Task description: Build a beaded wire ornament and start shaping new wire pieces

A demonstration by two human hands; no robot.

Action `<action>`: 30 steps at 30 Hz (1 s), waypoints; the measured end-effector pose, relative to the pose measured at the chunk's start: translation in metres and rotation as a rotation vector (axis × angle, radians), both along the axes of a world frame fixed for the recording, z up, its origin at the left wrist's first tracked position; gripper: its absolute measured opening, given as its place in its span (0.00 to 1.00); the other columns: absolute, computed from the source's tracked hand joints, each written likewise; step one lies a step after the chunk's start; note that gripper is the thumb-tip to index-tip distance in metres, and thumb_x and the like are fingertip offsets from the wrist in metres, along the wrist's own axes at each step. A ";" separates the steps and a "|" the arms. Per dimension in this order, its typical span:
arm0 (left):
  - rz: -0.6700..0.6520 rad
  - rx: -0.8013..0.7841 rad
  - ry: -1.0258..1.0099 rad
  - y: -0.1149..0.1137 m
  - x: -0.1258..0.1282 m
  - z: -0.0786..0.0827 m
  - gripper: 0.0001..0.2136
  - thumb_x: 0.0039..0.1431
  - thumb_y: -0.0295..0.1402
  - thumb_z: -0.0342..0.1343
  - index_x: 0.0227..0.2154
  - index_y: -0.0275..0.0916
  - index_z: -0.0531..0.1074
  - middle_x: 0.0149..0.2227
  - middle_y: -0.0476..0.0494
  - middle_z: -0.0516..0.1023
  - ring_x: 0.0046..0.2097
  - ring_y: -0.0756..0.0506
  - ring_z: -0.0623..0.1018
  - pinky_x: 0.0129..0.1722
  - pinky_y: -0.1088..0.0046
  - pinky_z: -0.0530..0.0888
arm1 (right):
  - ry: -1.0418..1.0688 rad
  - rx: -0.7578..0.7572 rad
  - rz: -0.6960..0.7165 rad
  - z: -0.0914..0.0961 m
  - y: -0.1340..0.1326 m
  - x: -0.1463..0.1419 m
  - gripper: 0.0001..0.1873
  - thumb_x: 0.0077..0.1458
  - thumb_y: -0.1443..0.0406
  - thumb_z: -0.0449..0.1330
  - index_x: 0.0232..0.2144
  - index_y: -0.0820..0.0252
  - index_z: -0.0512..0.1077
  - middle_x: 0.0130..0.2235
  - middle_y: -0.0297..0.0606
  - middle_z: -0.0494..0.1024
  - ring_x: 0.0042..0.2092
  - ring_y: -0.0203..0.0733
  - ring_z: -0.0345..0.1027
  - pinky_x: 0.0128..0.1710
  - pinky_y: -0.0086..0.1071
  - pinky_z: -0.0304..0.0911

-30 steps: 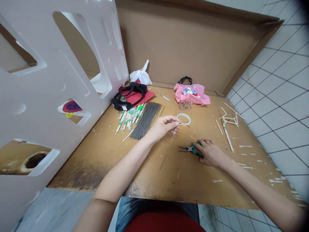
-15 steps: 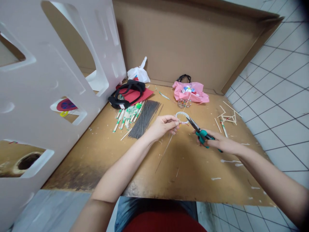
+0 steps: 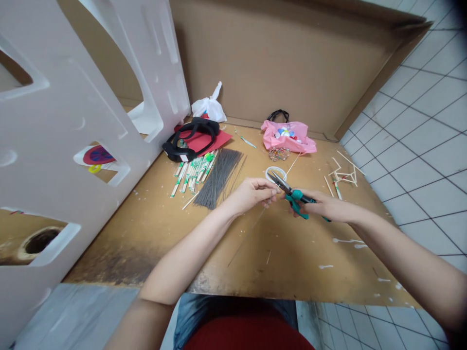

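Observation:
My left hand (image 3: 251,194) is closed in a pinch on a long thin wire (image 3: 248,232) that slants from near my fingertips down toward the table's front edge and up toward the pink bag. My right hand (image 3: 321,204) is wrapped round the green handles of pliers (image 3: 290,190), whose dark jaws point left and meet the wire right beside my left fingertips. Just behind both hands lies a white tape roll (image 3: 276,173) on the brown table (image 3: 153,228).
A bundle of dark wires (image 3: 221,177) and several wrapped chopsticks (image 3: 191,175) lie left of the hands. A black strap on red paper (image 3: 191,138), a white bag (image 3: 209,108), a pink bag (image 3: 286,137) and a stick frame (image 3: 345,175) sit farther back. White foam panel (image 3: 73,112) stands left; cardboard wall behind.
My right hand picked the pliers up off the table and brought them left to the wire at my left fingertips. My left hand stayed pinched on the wire.

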State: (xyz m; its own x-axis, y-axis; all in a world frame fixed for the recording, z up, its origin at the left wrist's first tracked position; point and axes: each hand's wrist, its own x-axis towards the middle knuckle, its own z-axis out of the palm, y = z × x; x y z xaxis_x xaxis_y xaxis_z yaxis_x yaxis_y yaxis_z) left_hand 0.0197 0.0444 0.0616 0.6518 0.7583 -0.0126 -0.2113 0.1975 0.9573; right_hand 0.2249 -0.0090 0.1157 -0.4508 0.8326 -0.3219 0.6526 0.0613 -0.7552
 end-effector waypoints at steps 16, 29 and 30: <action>-0.036 -0.023 -0.012 -0.004 0.002 0.002 0.08 0.44 0.32 0.60 0.27 0.32 0.72 0.21 0.50 0.73 0.23 0.55 0.70 0.23 0.79 0.69 | 0.055 -0.129 -0.003 0.000 -0.002 0.000 0.10 0.49 0.68 0.50 0.37 0.60 0.64 0.31 0.34 0.71 0.29 0.35 0.65 0.29 0.29 0.61; -0.007 -0.093 0.031 -0.004 0.002 0.006 0.05 0.45 0.28 0.59 0.26 0.33 0.73 0.21 0.50 0.73 0.22 0.55 0.70 0.22 0.79 0.68 | 0.039 -0.126 -0.033 -0.005 0.000 -0.001 0.10 0.49 0.68 0.49 0.36 0.61 0.65 0.28 0.34 0.71 0.25 0.34 0.65 0.23 0.27 0.61; -0.006 -0.094 0.035 -0.004 0.002 0.006 0.05 0.45 0.28 0.59 0.26 0.33 0.73 0.21 0.50 0.73 0.22 0.55 0.70 0.22 0.79 0.68 | 0.026 -0.114 -0.040 -0.005 0.000 -0.001 0.10 0.49 0.68 0.50 0.36 0.60 0.65 0.28 0.33 0.71 0.25 0.34 0.65 0.23 0.27 0.61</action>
State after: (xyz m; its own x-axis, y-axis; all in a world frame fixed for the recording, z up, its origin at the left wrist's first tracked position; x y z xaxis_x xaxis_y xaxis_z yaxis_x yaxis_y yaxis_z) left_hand 0.0213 0.0404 0.0681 0.6539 0.7490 -0.1065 -0.1767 0.2880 0.9412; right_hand 0.2238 -0.0086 0.1107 -0.4275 0.8088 -0.4039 0.6331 -0.0511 -0.7724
